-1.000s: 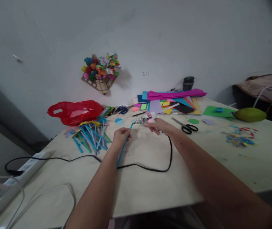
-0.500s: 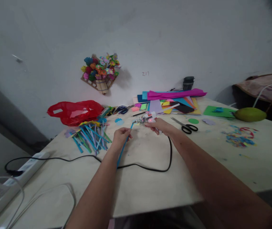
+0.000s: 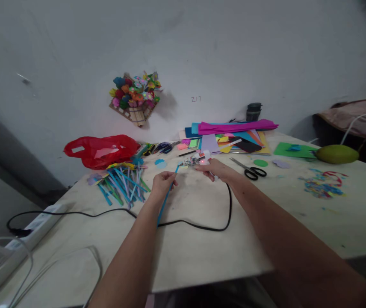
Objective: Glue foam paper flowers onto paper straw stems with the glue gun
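Note:
A thin blue paper stick (image 3: 166,202) is pinched between the thumb and fingers of my left hand (image 3: 164,183), its upper end pointing up and to the right. My right hand (image 3: 214,169) is wrapped round a white glue gun (image 3: 206,157) with a small red light and a black cord (image 3: 199,226). The gun's nozzle end, covered with bits of something, is at the tip of the blue stick; whether they touch is too small to tell. Blue and yellow-green scraps lie near the nozzle.
Paper-stemmed flowers (image 3: 123,184) and a red plastic bag (image 3: 102,150) lie at left. Coloured paper sheets (image 3: 234,128) are stacked at the back. Scissors (image 3: 250,170), a green paper circle (image 3: 260,163) and paper shreds (image 3: 322,184) are at right. A power strip (image 3: 38,222) sits at the left edge.

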`<action>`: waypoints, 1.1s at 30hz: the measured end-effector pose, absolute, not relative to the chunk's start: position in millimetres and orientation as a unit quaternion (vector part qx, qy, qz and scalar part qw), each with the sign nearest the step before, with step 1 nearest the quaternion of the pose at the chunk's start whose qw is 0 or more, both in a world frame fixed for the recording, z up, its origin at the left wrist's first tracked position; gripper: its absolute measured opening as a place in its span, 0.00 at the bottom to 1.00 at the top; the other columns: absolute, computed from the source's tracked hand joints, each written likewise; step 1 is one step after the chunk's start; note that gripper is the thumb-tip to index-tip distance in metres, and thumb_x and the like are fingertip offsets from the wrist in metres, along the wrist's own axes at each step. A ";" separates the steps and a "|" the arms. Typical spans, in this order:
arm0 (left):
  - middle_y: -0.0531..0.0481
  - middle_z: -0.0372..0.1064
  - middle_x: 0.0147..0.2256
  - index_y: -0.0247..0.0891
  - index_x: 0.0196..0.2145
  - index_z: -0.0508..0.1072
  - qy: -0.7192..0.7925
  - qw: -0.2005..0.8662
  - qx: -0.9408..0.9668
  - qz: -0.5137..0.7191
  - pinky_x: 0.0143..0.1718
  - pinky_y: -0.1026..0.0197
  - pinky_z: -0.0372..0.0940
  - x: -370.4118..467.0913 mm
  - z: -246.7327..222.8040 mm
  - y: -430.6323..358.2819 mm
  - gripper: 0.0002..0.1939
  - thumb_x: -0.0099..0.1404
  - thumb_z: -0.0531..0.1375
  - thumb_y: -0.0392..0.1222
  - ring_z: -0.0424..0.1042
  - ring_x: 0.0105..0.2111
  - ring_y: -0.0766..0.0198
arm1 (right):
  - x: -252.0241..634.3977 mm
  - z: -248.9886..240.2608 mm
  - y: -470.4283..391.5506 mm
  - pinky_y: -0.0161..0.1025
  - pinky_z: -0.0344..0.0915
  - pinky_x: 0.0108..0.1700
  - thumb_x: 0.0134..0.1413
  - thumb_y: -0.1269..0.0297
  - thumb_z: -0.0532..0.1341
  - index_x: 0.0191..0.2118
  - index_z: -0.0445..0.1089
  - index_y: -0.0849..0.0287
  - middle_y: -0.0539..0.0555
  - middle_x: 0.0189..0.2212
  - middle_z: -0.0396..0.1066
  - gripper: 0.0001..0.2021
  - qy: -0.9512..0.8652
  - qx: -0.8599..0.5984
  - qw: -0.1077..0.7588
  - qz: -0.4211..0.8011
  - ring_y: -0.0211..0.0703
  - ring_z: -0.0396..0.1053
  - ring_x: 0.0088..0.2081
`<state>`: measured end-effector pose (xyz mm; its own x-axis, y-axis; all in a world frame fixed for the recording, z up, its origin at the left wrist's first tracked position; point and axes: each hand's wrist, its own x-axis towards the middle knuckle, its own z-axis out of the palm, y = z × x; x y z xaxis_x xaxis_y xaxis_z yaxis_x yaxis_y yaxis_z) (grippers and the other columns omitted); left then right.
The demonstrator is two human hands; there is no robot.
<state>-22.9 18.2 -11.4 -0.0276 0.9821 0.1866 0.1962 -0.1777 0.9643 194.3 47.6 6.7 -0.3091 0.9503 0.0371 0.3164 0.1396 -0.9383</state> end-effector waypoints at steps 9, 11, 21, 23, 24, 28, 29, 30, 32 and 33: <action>0.53 0.64 0.15 0.33 0.25 0.67 0.513 0.393 0.572 0.505 0.14 0.69 0.52 -22.6 -11.9 18.9 0.12 0.49 0.59 0.46 0.57 0.11 0.74 | 193.3 13.5 40.9 0.32 0.50 0.16 0.39 0.50 0.61 0.15 0.58 0.60 0.45 0.09 0.57 0.20 -0.672 -0.462 0.350 0.461 0.29 0.53 0.11; 0.53 0.64 0.14 0.33 0.25 0.67 0.513 0.394 0.571 0.505 0.14 0.69 0.52 -22.3 -11.6 18.5 0.12 0.49 0.59 0.46 0.57 0.11 0.74 | 193.4 13.1 41.4 0.32 0.51 0.16 0.39 0.49 0.61 0.15 0.58 0.60 0.45 0.09 0.58 0.20 -0.672 -0.462 0.349 0.462 0.29 0.53 0.11; 0.53 0.65 0.14 0.33 0.25 0.68 0.508 0.393 0.578 0.503 0.14 0.69 0.52 -21.9 -11.7 18.1 0.12 0.49 0.59 0.46 0.57 0.11 0.73 | 193.0 5.6 49.6 0.32 0.50 0.15 0.38 0.48 0.61 0.18 0.59 0.60 0.45 0.10 0.58 0.19 -0.655 -0.467 0.366 0.468 0.29 0.53 0.11; 0.53 0.64 0.14 0.33 0.25 0.68 0.508 0.393 0.579 0.503 0.14 0.69 0.52 -22.3 -12.3 18.6 0.12 0.49 0.58 0.46 0.57 0.11 0.73 | 193.2 5.2 50.1 0.32 0.49 0.14 0.38 0.49 0.61 0.18 0.59 0.60 0.45 0.11 0.59 0.19 -0.654 -0.464 0.370 0.469 0.29 0.53 0.11; 0.53 0.64 0.14 0.33 0.25 0.68 0.508 0.393 0.578 0.503 0.14 0.69 0.52 -22.4 -12.3 18.7 0.12 0.49 0.58 0.46 0.56 0.11 0.73 | 193.3 5.1 50.2 0.32 0.49 0.15 0.38 0.49 0.61 0.17 0.59 0.60 0.45 0.11 0.59 0.19 -0.655 -0.463 0.370 0.468 0.29 0.53 0.11; 0.53 0.64 0.14 0.33 0.25 0.68 0.509 0.394 0.575 0.506 0.14 0.69 0.52 -22.2 -11.0 17.5 0.12 0.48 0.59 0.46 0.56 0.11 0.74 | 193.7 4.7 50.2 0.33 0.52 0.16 0.38 0.49 0.61 0.16 0.58 0.60 0.45 0.09 0.58 0.20 -0.658 -0.466 0.371 0.460 0.29 0.53 0.11; 0.53 0.65 0.15 0.33 0.25 0.68 0.509 0.393 0.574 0.507 0.14 0.69 0.52 -22.0 -10.6 17.2 0.12 0.48 0.59 0.46 0.56 0.11 0.74 | 193.8 4.5 50.2 0.33 0.52 0.17 0.38 0.48 0.61 0.15 0.58 0.60 0.45 0.09 0.58 0.20 -0.658 -0.468 0.371 0.458 0.29 0.53 0.11; 0.53 0.65 0.15 0.33 0.25 0.68 0.510 0.393 0.573 0.507 0.14 0.69 0.52 -21.9 -10.2 16.9 0.12 0.48 0.59 0.47 0.56 0.11 0.74 | 193.9 4.4 50.3 0.33 0.52 0.17 0.38 0.48 0.61 0.15 0.58 0.60 0.45 0.09 0.57 0.20 -0.658 -0.471 0.370 0.456 0.29 0.53 0.10; 0.54 0.65 0.15 0.33 0.26 0.68 0.511 0.392 0.574 0.506 0.14 0.69 0.52 -21.8 -9.7 16.7 0.13 0.48 0.59 0.47 0.56 0.11 0.74 | 193.9 4.2 50.5 0.33 0.52 0.17 0.37 0.47 0.61 0.15 0.58 0.60 0.45 0.09 0.58 0.21 -0.659 -0.476 0.366 0.454 0.29 0.53 0.10; 0.54 0.65 0.15 0.33 0.26 0.68 0.511 0.391 0.574 0.506 0.14 0.69 0.52 -21.8 -9.6 16.7 0.13 0.48 0.59 0.47 0.56 0.11 0.74 | 193.9 4.2 50.5 0.33 0.52 0.17 0.37 0.47 0.61 0.14 0.58 0.60 0.45 0.09 0.58 0.21 -0.659 -0.478 0.363 0.454 0.29 0.53 0.11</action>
